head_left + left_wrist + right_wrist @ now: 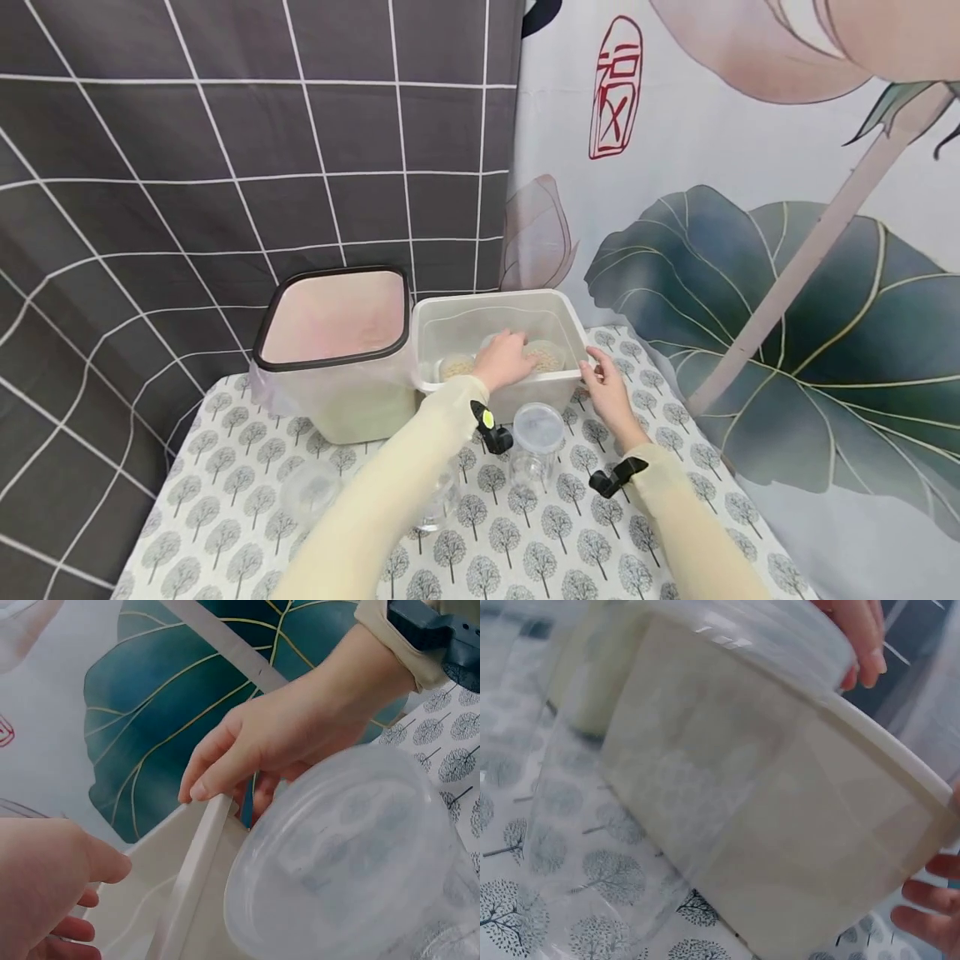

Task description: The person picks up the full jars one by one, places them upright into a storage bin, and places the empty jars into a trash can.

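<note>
My left hand (506, 360) reaches down inside a white plastic bin (495, 304), its fingers loosely bent and spread among round containers. Beige pieces fill a container (546, 357) by its fingertips and another container (456, 367) to its left. In the left wrist view the visible fingers (71, 930) hold nothing. At the bin's right front corner, my right hand (609, 396) grips the rim, thumb at the edge and other fingers along the outer wall. A clear jar with a frosted lid (538, 427) stands just in front of the bin, between my forearms.
To the left of the white bin stands a taller waste bin with a black rim (330, 362) and a translucent liner. Partly behind my left forearm is a clear container (438, 504), with another clear container (309, 492) further left. Hanging cloths back the tree-patterned tablecloth (487, 575).
</note>
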Tool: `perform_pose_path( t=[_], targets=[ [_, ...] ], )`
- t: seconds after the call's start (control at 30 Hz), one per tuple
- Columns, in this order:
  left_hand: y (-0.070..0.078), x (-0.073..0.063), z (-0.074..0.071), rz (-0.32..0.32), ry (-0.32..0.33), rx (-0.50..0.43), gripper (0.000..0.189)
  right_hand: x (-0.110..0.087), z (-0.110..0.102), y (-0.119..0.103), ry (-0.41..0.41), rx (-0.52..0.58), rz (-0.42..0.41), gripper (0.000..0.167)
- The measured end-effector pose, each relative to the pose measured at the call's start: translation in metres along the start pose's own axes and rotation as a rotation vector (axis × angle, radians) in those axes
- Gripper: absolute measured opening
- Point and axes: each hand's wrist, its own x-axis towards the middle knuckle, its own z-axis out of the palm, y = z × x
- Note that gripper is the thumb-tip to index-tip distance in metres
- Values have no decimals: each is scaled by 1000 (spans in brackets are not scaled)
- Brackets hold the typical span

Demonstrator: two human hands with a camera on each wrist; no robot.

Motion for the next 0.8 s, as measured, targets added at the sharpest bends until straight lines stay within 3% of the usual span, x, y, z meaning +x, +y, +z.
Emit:
perform_pose_path(
  t=[0.07,0.13,0.33,0.8],
  targets=[
    [-4,-4,-2,-3,6,2,45,-2,2,-5,20,-105,-16,47],
    [-7,-7,-3,7,14,1,44,-4,3,-7,29,-144,-7,47],
    [-14,-20,-9,29,20,2,48,-6,1,-9,17,-140,23,51],
    [-33,-48,-18,36,83,8,50,-8,0,-8,12,-162,-16,54]
  ],
)
